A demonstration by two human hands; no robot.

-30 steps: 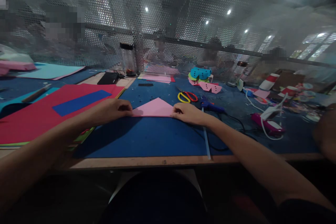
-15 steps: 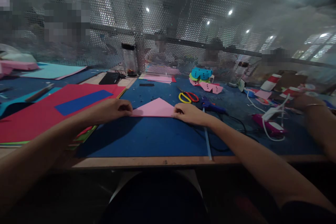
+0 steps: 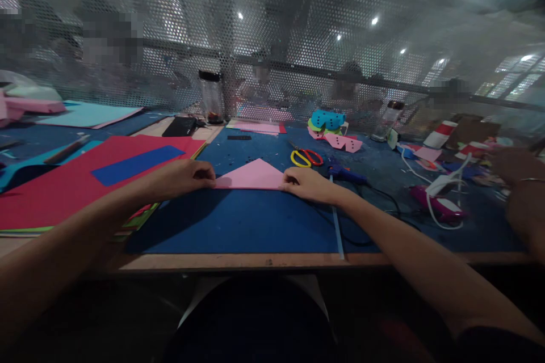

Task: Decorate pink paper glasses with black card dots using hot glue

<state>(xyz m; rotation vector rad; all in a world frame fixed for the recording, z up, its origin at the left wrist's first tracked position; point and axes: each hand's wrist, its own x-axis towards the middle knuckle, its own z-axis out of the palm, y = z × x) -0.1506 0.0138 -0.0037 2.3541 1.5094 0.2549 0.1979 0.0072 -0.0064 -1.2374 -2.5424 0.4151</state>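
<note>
A pink paper triangle [image 3: 254, 176] lies on the blue mat [image 3: 247, 224], its peak pointing away from me. My left hand [image 3: 191, 176] pinches its left corner with fingers closed. At the right corner, my right hand [image 3: 300, 182] is curled shut on the paper. Scissors [image 3: 306, 157] with yellow and red handles rest just beyond my right hand. A blue glue gun [image 3: 347, 173] with a black cord lies to the right of it, and a pale strip [image 3: 338, 232] runs down to the mat's front edge.
Red sheets with a blue strip [image 3: 138, 165] are stacked at left. Behind stand a glass bottle [image 3: 212, 96] and cut paper shapes [image 3: 327, 119]. A magenta glue gun [image 3: 438, 204] with a white cord lies at right, near another person's hand [image 3: 517, 167].
The other person's hand at the far right has shifted right. My hands and the pink paper have hardly moved.
</note>
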